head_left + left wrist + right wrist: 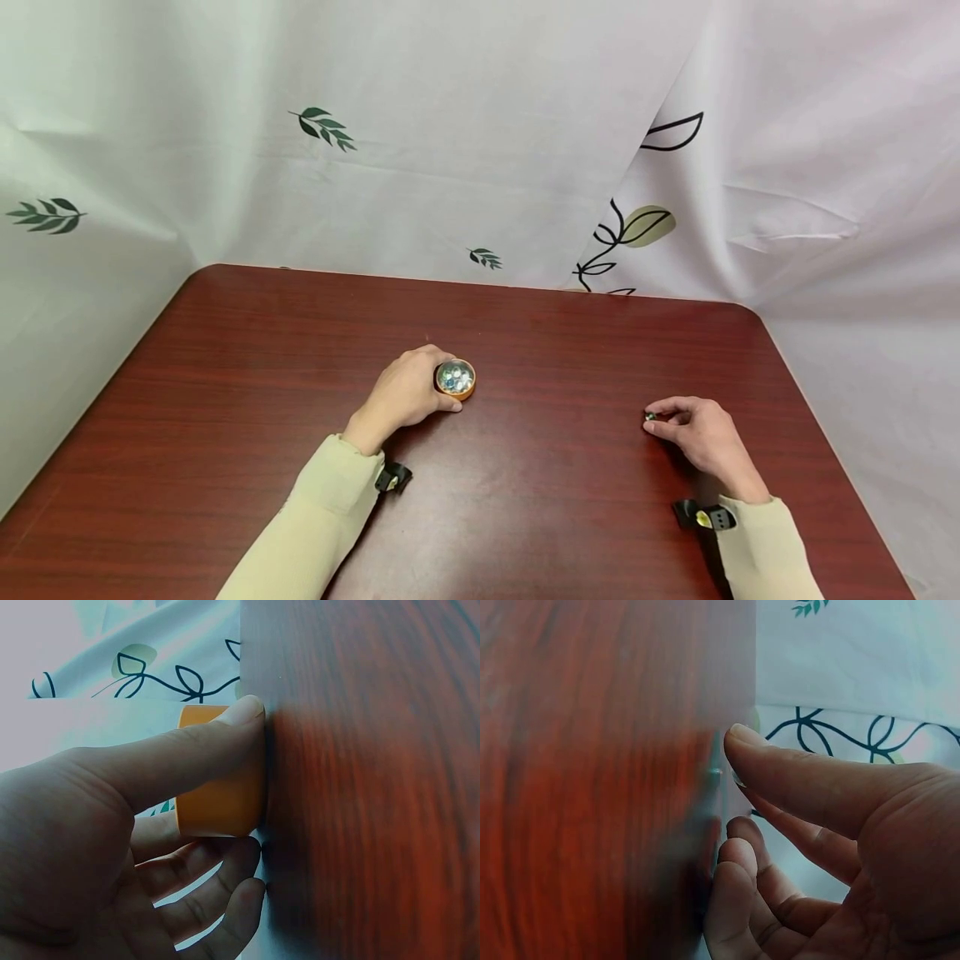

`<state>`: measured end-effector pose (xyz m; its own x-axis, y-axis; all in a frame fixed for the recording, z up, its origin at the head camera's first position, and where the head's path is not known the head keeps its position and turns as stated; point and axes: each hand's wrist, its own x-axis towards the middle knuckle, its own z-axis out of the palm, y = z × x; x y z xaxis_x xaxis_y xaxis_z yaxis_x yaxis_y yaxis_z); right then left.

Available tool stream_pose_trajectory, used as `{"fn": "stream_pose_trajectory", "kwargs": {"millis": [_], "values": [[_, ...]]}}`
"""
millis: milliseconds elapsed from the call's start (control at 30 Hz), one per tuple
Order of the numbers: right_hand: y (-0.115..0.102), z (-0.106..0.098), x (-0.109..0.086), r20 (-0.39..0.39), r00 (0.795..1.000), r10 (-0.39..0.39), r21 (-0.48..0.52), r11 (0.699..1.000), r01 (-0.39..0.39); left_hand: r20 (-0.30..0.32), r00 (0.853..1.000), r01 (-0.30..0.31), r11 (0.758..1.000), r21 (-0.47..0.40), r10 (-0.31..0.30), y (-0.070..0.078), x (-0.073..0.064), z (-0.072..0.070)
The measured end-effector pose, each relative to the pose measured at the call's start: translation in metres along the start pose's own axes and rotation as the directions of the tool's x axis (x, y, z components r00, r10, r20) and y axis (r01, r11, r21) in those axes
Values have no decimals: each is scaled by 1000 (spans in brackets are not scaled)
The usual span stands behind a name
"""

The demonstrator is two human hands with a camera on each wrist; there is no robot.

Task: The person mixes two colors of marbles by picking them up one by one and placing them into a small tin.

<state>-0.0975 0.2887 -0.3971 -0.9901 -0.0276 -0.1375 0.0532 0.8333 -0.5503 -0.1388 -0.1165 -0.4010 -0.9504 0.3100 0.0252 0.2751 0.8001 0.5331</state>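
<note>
My left hand (408,387) grips a small round orange container (467,392) by its side, thumb and fingers curled around it. Its base sits on or just over the table. Inside it, several shiny clear and bluish glass marbles (455,377) show from above; the left wrist view shows only the container's orange wall (217,802). Well to the right, my right hand (701,429) pinches a small dark, glassy piece, probably a marble (649,416), between thumb and forefinger close to the tabletop. In the right wrist view the fingers mostly hide it; only a glint (738,778) shows.
The reddish-brown wooden table (540,483) spans the space between and around both hands. White curtains (450,150) with leaf prints hang along its back and sides. A dark strap with a small device (705,517) sits at each wrist.
</note>
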Motion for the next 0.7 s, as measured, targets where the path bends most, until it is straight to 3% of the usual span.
{"fn": "stream_pose_trajectory", "kwargs": {"millis": [700], "values": [[-24,7,6,-57,995,-87,-1,996,87,3,1000,1,1000,-3,-1,-1,1,1]]}}
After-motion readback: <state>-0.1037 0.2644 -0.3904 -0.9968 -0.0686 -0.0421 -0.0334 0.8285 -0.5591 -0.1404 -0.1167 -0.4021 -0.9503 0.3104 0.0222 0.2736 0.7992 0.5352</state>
